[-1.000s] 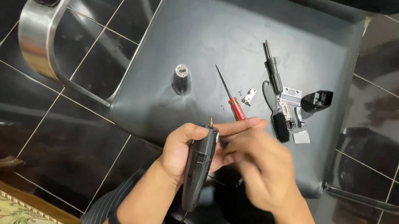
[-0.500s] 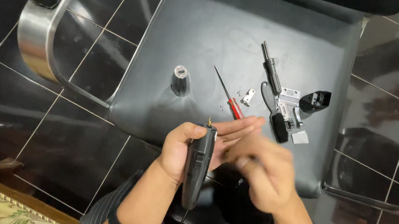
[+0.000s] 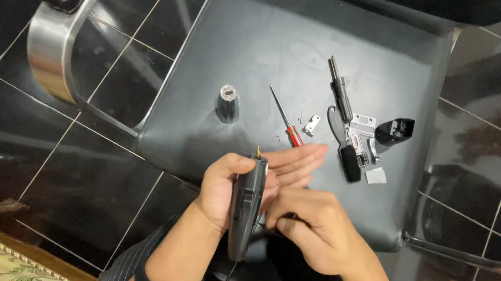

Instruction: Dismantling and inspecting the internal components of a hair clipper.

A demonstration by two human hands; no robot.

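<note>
My left hand (image 3: 243, 183) holds a black hair clipper body (image 3: 245, 206) upright over the front edge of a black chair seat (image 3: 295, 33); a small brass tip sticks out of its top. My right hand (image 3: 310, 228) is curled beside the clipper, its fingers closed near the lower side; whether it pinches anything is hidden. Just beyond my fingers lies a red-handled screwdriver (image 3: 288, 124).
On the seat lie a small black cylindrical cap (image 3: 227, 103), a tiny metal bracket (image 3: 312, 125), a black brush-like tool (image 3: 341, 95), a metal blade with black parts (image 3: 359, 142) and a black cover (image 3: 394, 131). Chrome armrests (image 3: 48, 52) flank the seat. Dark tiles surround it.
The right hand has drawn slightly lower and closer to the clipper's side. The left hand and clipper stay nearly still.
</note>
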